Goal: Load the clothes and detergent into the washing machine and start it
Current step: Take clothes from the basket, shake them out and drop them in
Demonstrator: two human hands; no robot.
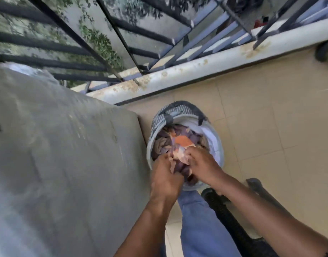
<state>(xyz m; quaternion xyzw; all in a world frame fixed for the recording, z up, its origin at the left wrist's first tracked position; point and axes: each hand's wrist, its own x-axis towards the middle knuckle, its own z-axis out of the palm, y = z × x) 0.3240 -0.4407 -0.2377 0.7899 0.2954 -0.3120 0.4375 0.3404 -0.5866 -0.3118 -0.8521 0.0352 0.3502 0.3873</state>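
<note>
While both reach into the laundry basket [185, 115], left hand [164, 175] and right hand [203, 165] clutch bunched clothes [180, 154] between them.

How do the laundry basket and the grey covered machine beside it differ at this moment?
The laundry basket is round and open-topped, with mixed clothes showing; the grey covered machine is boxy, flat-topped and wrapped in a cover. Both the left hand and right hand grip clothes in the basket; neither touches the machine. The basket is far smaller. Both stand side by side on the tiled floor.
</note>
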